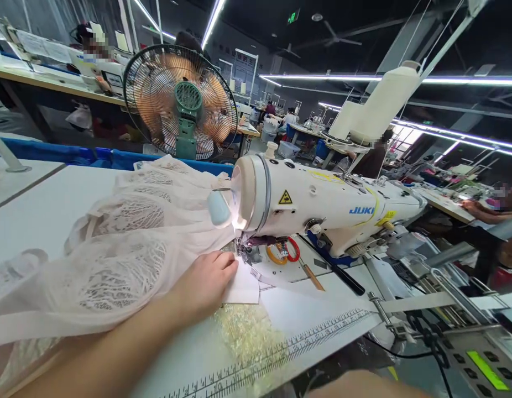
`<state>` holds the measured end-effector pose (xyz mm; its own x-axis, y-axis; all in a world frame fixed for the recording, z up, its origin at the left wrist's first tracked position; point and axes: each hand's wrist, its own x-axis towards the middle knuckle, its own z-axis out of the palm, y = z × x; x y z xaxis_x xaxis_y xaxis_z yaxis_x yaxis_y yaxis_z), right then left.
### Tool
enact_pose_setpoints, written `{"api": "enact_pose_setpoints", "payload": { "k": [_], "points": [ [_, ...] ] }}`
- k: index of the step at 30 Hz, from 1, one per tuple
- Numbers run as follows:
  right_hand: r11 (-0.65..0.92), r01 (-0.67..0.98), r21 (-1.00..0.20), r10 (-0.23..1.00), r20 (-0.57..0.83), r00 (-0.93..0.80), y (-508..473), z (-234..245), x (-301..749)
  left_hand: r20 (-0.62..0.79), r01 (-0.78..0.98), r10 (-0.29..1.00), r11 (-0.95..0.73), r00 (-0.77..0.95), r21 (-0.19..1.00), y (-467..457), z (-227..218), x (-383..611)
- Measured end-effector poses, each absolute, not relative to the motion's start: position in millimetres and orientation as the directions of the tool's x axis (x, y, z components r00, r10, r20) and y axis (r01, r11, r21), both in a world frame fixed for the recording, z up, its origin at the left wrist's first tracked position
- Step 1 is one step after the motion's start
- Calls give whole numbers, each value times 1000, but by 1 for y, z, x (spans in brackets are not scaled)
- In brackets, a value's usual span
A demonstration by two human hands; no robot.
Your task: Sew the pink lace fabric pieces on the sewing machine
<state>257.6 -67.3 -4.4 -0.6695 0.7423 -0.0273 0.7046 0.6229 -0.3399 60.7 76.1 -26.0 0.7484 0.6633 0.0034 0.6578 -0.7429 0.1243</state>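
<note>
My left hand [206, 281] lies by the needle area of a white JUKI sewing machine [314, 196]. Its fingers are bent and pressed together on the edge of white lace bras [127, 243], which spread in a joined heap to the left and run under my forearm. Just right of the fingertips is the presser foot [244, 250], lit by the machine lamp. A white strap [266, 281] trails from there over the machine bed. At the bottom edge shows a blurred bit of skin, seemingly my right hand [364, 385]; its fingers are out of sight.
Yellowish clear trimmings [247, 331] lie beside a printed ruler [306, 340] along the table edge. An orange ring [276, 255], a red ring [293, 250] and a wooden-handled tool [313, 277] rest under the machine arm. A fan [181, 105] and thread cones [386, 102] stand behind.
</note>
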Motion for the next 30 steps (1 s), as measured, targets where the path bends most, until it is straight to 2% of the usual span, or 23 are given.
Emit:
{"api": "enact_pose_setpoints", "payload": {
  "k": [4, 8, 14, 24, 27, 30],
  "points": [
    [638, 727, -253, 740, -58, -670, -62, -10, 255, 55, 654, 666, -743, 744, 141, 73, -26, 61],
    [568, 806, -166, 821, 48, -569, -34, -22, 252, 96, 655, 665, -746, 740, 123, 74, -28, 60],
    [603, 768, -216, 798, 141, -587, -27, -40, 262, 136, 642, 654, -756, 744, 126, 83, -32, 60],
    [640, 744, -189, 766, 226, -602, -29, -45, 257, 118, 646, 654, -756, 747, 104, 86, -31, 61],
    [626, 755, -193, 777, 236, -584, -28, -46, 253, 192, 648, 645, -760, 740, 54, 91, -34, 60],
    [606, 769, -200, 791, 253, -557, -22, -47, 245, 284, 611, 577, -791, 766, -42, 91, -34, 59]
  ]
}}
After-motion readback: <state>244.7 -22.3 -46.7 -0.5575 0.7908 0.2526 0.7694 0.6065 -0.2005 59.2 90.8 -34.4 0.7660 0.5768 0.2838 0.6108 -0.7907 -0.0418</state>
